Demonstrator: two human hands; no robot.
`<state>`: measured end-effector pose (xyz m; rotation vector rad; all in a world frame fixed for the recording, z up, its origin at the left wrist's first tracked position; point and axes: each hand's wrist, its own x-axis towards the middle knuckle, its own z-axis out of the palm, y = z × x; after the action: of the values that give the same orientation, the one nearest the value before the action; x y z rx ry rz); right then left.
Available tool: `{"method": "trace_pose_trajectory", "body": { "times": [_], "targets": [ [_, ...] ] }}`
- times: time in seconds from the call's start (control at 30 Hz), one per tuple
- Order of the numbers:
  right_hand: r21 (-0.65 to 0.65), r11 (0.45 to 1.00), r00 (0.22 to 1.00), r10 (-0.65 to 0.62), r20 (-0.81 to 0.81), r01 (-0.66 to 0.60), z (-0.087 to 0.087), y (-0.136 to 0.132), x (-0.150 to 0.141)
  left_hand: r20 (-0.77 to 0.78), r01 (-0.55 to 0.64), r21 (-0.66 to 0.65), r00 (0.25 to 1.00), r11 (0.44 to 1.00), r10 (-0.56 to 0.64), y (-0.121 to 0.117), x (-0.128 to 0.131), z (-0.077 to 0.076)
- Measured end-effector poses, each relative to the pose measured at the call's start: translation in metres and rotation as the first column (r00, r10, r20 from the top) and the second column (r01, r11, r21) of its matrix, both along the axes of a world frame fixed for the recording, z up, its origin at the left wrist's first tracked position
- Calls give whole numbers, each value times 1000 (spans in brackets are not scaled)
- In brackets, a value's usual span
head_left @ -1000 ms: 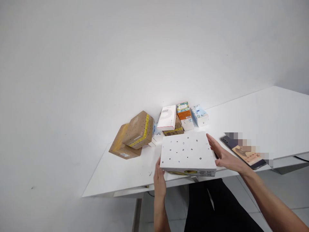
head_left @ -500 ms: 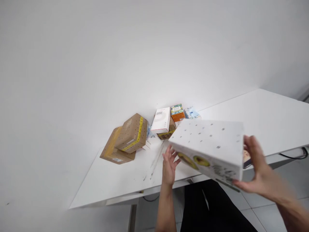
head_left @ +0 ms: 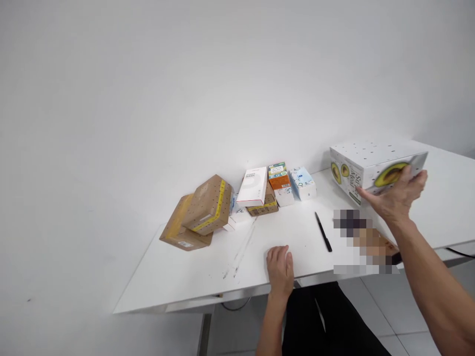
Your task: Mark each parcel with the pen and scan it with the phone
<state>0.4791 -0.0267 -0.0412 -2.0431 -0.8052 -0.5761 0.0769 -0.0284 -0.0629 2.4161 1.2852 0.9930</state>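
My right hand (head_left: 399,198) grips the near corner of a white cardboard box (head_left: 378,155) printed with avocados, thumb on one side face and fingers on the other. The box is at the right of the table by the wall; whether its whole base touches the table I cannot tell. My left hand (head_left: 280,269) lies on the tabletop near the front edge, fingers loosely out and nothing held. A black pen (head_left: 323,232) lies between my two hands. Just in front of the white box is a pixelated brown and dark object (head_left: 373,242), its kind not readable.
Along the wall stand two stacked brown cartons (head_left: 208,205), a white power bank box (head_left: 253,185) on a small brown carton (head_left: 263,209), an orange and green box (head_left: 279,177) and a light blue patterned box (head_left: 303,183). The white table (head_left: 166,277) ends close to my legs.
The white avocado box has moved right and away from me, turning in my right hand. My left hand has come off it and down to the table. The pen is now uncovered.
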Motion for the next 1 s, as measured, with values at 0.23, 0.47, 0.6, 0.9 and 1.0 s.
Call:
{"method": "trace_pose_trajectory", "body": {
  "times": [0.23,0.47,0.6,0.9,1.0],
  "targets": [
    [-262,962,968,14,-250,-81,8,18,-39,-178,3,134,984,991,21,-4,7,1],
    [-63,986,982,148,-117,-156,24,21,-80,-191,-11,148,981,989,40,-5,10,1],
    [-136,912,916,366,-163,-388,27,57,-124,-184,-18,141,982,990,44,-6,11,0],
    [-243,867,862,322,-392,-434,16,120,-151,-147,-44,127,987,991,63,-6,10,-5],
    [-135,898,822,311,-478,-418,19,106,-139,-139,-49,136,988,990,68,-6,9,-5]
  ]
}}
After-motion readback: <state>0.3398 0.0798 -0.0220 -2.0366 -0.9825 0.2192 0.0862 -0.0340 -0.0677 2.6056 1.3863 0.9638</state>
